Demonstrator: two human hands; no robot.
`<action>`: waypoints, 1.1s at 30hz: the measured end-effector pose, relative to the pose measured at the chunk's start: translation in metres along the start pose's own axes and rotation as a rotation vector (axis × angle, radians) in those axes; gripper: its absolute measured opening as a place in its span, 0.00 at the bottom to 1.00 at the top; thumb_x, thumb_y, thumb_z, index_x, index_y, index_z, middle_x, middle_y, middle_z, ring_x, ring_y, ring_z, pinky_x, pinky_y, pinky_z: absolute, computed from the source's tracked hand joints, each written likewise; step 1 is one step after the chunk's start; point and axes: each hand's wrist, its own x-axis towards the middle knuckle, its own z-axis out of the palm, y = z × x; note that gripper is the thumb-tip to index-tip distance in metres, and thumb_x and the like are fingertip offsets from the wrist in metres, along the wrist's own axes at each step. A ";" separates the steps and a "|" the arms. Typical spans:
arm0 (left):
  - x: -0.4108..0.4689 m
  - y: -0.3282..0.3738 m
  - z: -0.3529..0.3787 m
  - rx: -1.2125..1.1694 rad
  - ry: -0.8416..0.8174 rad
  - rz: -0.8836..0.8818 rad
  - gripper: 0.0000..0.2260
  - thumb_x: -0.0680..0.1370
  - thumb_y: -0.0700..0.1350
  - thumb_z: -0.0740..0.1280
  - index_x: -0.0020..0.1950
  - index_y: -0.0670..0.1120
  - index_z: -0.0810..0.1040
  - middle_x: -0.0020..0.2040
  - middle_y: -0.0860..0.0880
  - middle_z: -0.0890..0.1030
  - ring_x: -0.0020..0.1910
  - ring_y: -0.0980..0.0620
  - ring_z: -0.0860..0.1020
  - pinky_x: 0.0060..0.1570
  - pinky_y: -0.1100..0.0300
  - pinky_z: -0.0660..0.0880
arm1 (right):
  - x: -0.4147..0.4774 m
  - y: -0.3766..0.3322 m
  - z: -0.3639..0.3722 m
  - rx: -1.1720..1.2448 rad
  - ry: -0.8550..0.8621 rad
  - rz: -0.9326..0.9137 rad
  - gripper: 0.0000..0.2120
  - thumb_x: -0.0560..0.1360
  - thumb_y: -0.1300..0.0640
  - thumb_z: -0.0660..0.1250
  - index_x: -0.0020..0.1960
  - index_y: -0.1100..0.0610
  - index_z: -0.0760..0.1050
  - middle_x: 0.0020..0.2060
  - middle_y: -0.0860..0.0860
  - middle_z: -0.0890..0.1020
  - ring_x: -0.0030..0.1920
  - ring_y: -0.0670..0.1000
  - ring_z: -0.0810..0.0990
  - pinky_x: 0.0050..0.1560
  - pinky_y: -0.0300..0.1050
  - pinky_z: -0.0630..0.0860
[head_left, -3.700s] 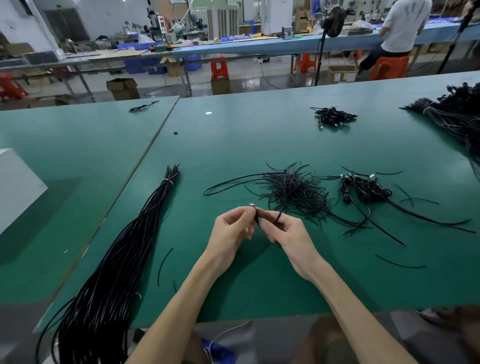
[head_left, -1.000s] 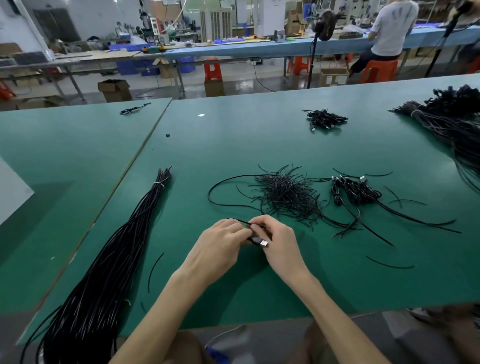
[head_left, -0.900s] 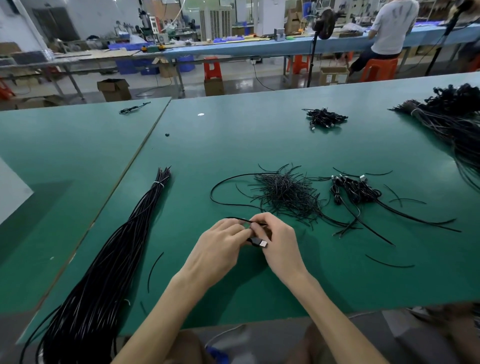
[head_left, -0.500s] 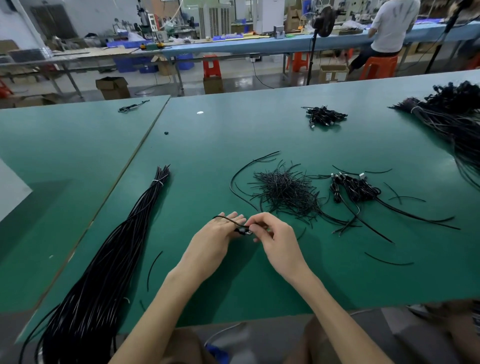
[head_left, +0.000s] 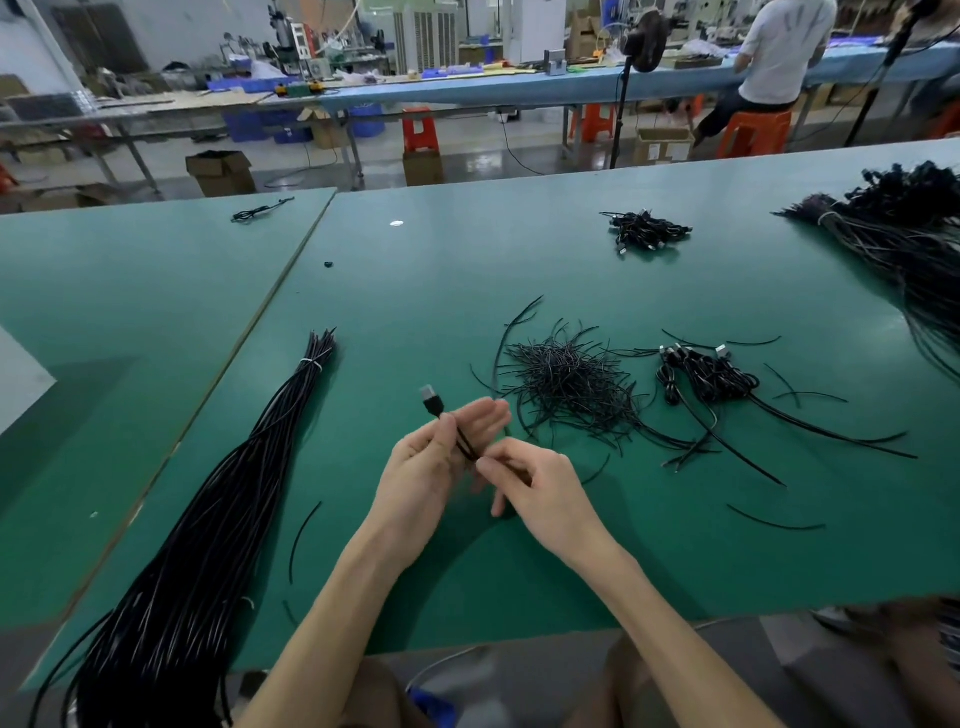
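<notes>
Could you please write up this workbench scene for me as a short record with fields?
Surface: green table
Left hand: holds a black cable, its plug pointing up
Right hand: pinches the same cable lower down
Left of the hands: long bundle of black cables, tied near its far end
Beyond the hands: loose pile of short black strands
Right of that pile: cluster of cables with plugs
Far side: small heap of cables

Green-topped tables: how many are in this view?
2: the left green-topped table and the right green-topped table, edge to edge; left hand and right hand hold a black USB cable over the right one.
</notes>
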 end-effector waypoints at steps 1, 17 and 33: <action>0.001 0.002 0.000 -0.119 0.031 -0.003 0.18 0.86 0.49 0.58 0.66 0.40 0.81 0.68 0.39 0.80 0.69 0.43 0.78 0.64 0.56 0.76 | 0.000 0.001 0.000 0.002 -0.007 0.003 0.05 0.82 0.55 0.68 0.48 0.53 0.81 0.36 0.44 0.85 0.30 0.49 0.81 0.41 0.39 0.78; -0.017 0.050 -0.009 1.459 -0.217 -0.061 0.12 0.79 0.45 0.61 0.35 0.49 0.72 0.28 0.53 0.73 0.29 0.51 0.70 0.33 0.55 0.69 | 0.000 0.002 0.006 -0.320 -0.026 -0.049 0.05 0.82 0.60 0.66 0.50 0.51 0.77 0.45 0.39 0.73 0.43 0.42 0.75 0.46 0.36 0.72; -0.007 0.006 0.015 0.911 0.235 0.104 0.11 0.85 0.40 0.62 0.62 0.46 0.82 0.58 0.59 0.85 0.62 0.59 0.81 0.65 0.60 0.76 | 0.001 -0.001 -0.006 0.266 0.002 0.058 0.05 0.83 0.60 0.66 0.56 0.56 0.80 0.43 0.54 0.87 0.24 0.53 0.78 0.26 0.36 0.69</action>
